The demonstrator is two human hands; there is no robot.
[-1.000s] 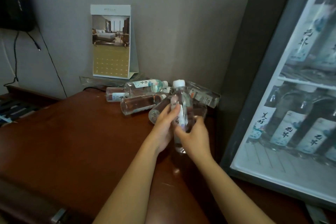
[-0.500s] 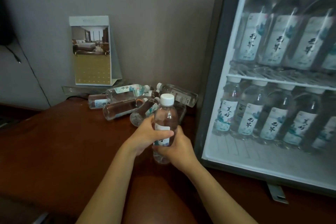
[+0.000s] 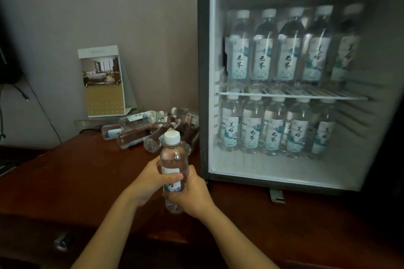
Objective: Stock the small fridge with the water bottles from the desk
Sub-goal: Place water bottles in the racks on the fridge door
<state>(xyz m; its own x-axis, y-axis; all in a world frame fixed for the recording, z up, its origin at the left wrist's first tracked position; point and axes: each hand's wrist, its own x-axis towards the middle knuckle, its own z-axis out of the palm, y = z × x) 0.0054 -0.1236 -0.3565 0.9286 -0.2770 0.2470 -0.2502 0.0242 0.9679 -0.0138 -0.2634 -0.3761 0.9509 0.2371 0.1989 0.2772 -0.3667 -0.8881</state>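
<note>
Fingers [image 3: 172,178] of the left hand [image 3: 148,183] curl across the label of an upright water bottle [image 3: 173,157]. The right hand [image 3: 193,195] grips the same bottle just below & to the rt, so both hands are wrapped round it. White cap [image 3: 172,137] sits above the fingers, on top. Can't tell if the bottle's base touches the desk [image 3: 76,170] under the hands.

Just beyond the fingers, at the back of the desk vs. the wall, a pile of bottles [image 3: 140,131] lies on its side, approx. six, some overlapping. Further back & left of the pile stands a calendar card [image 3: 102,85] w/ a room photo.

Rt of the fingers, close by, the fridge [image 3: 203,72] stands open. Its wire shelf [image 3: 295,95] carries a row of upright bottles [image 3: 286,50], and a second row [image 3: 273,135] stands on the floor below, w/ bare floor in front.
</note>
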